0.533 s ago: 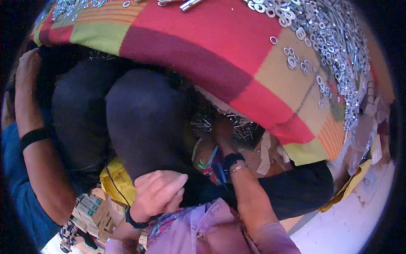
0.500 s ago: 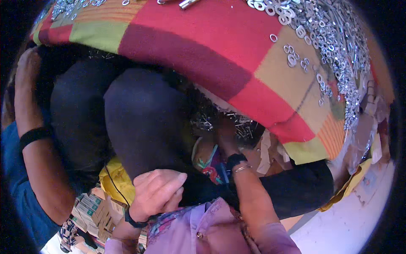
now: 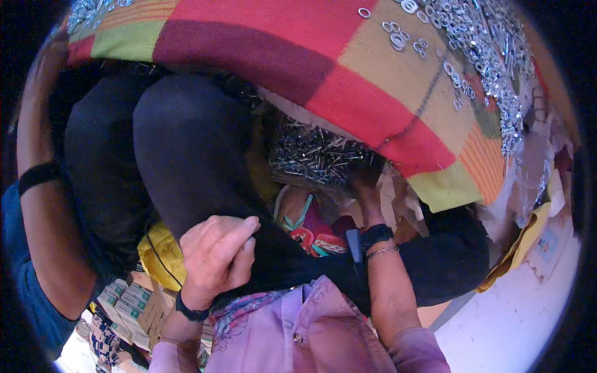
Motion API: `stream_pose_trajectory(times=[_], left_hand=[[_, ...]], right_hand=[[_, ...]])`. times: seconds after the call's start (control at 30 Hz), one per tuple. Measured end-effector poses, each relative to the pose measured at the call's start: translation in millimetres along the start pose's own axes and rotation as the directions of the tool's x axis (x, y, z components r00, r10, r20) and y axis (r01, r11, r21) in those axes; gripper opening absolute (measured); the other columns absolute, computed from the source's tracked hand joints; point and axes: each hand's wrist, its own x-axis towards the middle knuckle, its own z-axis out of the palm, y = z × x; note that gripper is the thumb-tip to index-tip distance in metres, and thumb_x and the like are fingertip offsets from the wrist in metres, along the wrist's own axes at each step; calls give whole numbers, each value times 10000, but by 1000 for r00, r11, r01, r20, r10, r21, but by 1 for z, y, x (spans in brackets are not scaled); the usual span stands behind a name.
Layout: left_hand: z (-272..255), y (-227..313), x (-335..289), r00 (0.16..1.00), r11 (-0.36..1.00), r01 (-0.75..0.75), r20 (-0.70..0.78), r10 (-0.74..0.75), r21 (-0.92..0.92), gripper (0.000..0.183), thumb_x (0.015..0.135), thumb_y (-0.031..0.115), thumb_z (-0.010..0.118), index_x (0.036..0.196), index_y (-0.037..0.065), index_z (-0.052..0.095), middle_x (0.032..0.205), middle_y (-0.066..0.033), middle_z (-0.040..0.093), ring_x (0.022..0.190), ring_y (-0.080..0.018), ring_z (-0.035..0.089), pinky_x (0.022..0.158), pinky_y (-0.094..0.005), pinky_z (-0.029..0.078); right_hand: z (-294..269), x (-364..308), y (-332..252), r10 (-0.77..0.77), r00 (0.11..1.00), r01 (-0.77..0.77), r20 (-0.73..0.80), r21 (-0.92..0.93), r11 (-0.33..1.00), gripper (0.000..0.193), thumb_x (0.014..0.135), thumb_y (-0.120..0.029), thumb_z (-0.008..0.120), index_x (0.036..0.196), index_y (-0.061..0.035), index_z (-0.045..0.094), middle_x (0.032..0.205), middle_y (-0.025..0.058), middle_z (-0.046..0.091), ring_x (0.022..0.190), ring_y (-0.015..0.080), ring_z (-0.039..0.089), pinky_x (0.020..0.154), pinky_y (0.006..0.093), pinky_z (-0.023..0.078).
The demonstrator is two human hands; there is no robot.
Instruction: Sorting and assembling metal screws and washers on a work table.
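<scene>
My left hand [image 3: 217, 253] is held above my thigh, closed, fingers curled and thumb pressed along them; whatever is inside is hidden. My right hand [image 3: 365, 180] reaches down under the hanging edge of a checked blanket [image 3: 385, 118], at the right end of a box heaped with metal screws [image 3: 317, 152]. Deep shadow covers its fingers, so I cannot see whether it grips anything. Loose flat washers [image 3: 398, 38] lie on the blanket, beside a large pile of shiny metal hardware [image 3: 479, 59] at the upper right.
Another person's bare arm [image 3: 43, 137] runs along the left edge, beside dark-trousered knees [image 3: 186, 137]. Stacked small boxes [image 3: 127, 308] and a yellow bag [image 3: 163, 256] lie at lower left. Torn brown cardboard [image 3: 398, 199] sits near my right wrist; clear plastic [image 3: 532, 168] hangs at the right.
My right hand has shifted rightward to the end of the box, uncovering more of the screws. My left hand stays closed over my thigh. The whole view has shifted slightly.
</scene>
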Motion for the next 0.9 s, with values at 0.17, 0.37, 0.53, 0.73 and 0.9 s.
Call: stream_pose_trajectory(times=[0.17, 0.37, 0.53, 0.73, 0.9], left_hand=[[-27, -36, -47, 987, 994, 107, -120, -105, 16, 358, 657, -49, 616, 1006, 26, 580, 749, -83, 589, 626, -227, 596, 542, -298, 475], [-23, -25, -31, 995, 997, 83, -53, -83, -3, 304, 704, -36, 557, 1000, 33, 577, 764, -84, 618, 627, -227, 600, 550, -310, 473], [-21, -27, -25, 999, 999, 35, -25, -35, -15, 365, 654, -20, 630, 1014, 17, 586, 772, -80, 601, 642, -216, 603, 535, -294, 478], [-24, -27, -22, 999, 999, 37, 19, -37, -34, 382, 646, -11, 642, 1022, 18, 588, 783, -78, 610, 670, -216, 618, 560, -284, 497], [-28, -29, -24, 999, 998, 49, 16, -49, -30, 380, 639, 1, 652, 1015, 16, 592, 792, -74, 614, 680, -217, 623, 559, -282, 499]], right_hand=[[-51, -19, -355, -87, 854, -73, 513, 284, 956, 613, 775, -330, 608, 1292, -65, 416, 1339, 191, 393, 1214, 360, 395, 1012, 427, 328], [-41, -7, -367, -6, 989, -49, 145, 374, 926, 588, 765, -366, 602, 1241, -51, 462, 1118, 217, 561, 1013, 408, 541, 846, 453, 465], [27, 21, -329, -208, 958, 262, -196, 312, 913, 422, 674, -254, 659, 1025, -31, 586, 1011, 238, 585, 946, 381, 557, 779, 447, 444], [51, 38, -318, -265, 958, 276, -110, 101, 956, 358, 702, -320, 643, 927, -44, 603, 922, 217, 599, 863, 391, 567, 688, 445, 462], [24, -17, -317, -232, 964, 256, -133, 209, 944, 364, 738, -326, 615, 968, -43, 605, 900, 219, 609, 832, 391, 583, 686, 445, 473]])
